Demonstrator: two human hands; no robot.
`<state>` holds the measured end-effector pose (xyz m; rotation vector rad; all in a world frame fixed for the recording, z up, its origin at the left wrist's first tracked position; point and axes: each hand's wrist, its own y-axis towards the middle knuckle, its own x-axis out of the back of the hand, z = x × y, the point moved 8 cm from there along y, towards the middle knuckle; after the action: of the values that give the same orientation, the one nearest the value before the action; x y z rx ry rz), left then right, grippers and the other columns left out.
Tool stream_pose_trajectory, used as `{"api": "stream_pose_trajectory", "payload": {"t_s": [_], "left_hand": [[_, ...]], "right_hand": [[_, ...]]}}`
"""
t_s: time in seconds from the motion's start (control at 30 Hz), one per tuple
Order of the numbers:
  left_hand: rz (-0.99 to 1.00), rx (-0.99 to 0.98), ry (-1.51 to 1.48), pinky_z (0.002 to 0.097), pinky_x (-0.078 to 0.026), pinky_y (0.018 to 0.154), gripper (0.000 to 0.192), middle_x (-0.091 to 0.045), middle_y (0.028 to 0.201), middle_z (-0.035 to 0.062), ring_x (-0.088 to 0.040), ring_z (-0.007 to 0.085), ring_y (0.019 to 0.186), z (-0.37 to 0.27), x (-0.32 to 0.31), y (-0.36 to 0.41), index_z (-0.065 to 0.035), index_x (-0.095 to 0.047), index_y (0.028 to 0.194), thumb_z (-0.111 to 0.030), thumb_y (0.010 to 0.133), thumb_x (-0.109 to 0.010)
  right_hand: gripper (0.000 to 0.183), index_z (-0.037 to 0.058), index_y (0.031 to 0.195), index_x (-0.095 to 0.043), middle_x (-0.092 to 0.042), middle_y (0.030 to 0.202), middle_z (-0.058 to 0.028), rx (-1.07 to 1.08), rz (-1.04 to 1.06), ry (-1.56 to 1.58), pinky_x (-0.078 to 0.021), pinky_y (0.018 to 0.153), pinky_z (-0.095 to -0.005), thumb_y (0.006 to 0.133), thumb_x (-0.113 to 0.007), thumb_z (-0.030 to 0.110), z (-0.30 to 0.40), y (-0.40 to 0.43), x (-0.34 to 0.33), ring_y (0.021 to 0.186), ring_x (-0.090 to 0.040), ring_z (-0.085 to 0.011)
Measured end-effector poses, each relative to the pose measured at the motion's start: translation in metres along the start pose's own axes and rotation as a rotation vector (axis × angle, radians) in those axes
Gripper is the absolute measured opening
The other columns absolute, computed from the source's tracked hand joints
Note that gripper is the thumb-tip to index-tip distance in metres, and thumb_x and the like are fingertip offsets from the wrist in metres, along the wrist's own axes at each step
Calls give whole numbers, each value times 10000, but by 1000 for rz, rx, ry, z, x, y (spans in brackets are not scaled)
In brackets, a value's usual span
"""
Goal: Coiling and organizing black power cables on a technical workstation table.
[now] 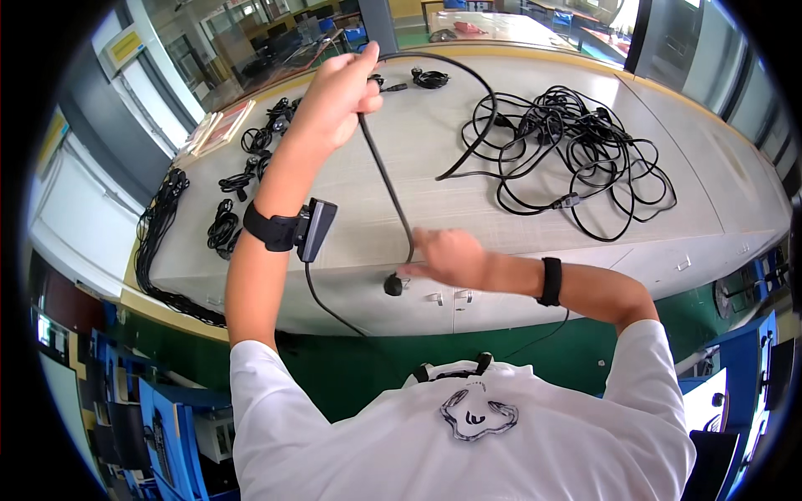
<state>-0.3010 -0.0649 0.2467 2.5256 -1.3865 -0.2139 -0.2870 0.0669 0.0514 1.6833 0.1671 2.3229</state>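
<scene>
My left hand (344, 94) is raised over the far part of the cabinet top, closed around a black power cable (387, 175). From it the cable arcs right toward a large tangle of black cables (564, 144) and also hangs down to a black plug (393, 285) at the cabinet's near edge. My right hand (454, 253), slightly blurred, is beside the hanging length just above the plug; whether its fingers grip the cable cannot be told. A grey connector (566, 201) lies at the tangle's near side.
Coiled black cords (222, 228) lie along the left, with a long cable bundle (160, 232) at the left edge. Another coil (430, 79) sits at the back. Papers or booklets (222, 128) rest at the back left. The cabinet top (351, 238) has doors with handles below its near edge.
</scene>
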Motion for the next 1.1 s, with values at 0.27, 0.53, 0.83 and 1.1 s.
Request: {"api": "stream_pose_trajectory", "payload": {"t_s": [0.27, 0.53, 0.83, 1.1], "left_hand": [[150, 178, -531, 180, -181, 406, 267, -293, 608, -39, -261, 30, 479, -20, 18, -9, -40, -442, 759, -222, 948, -489], [110, 648, -649, 187, -315, 448, 345, -332, 622, -22, -349, 73, 526, 58, 45, -38, -75, -393, 640, -225, 943, -461], [138, 349, -535, 236, -369, 608, 387, -317, 608, -18, -376, 113, 627, 77, 58, -39, -126, -345, 577, -275, 899, -501], [248, 200, -264, 333, -462, 793, 160, -591, 1096, 137, -587, 282, 1022, 86, 52, -47, -51, -542, 764, -167, 874, -532]], "right_hand": [[481, -30, 718, -594, -558, 577, -178, 88, -140, 224, -456, 511, -378, 915, -518, 403, -2, 12, 78, 506, -573, -265], [258, -11, 835, -568, -495, 610, -119, -94, -370, 428, -392, 503, -321, 888, -607, 239, -52, -22, 172, 520, -419, -218], [331, 20, 793, -598, -592, 705, -122, -299, -244, -172, -481, 647, -402, 833, -579, 348, -157, -65, 130, 665, -589, -326], [295, 9, 894, -606, -608, 583, -121, -689, 14, 164, -470, 456, -305, 908, -522, 291, -152, -97, 138, 457, -587, -195]]}}
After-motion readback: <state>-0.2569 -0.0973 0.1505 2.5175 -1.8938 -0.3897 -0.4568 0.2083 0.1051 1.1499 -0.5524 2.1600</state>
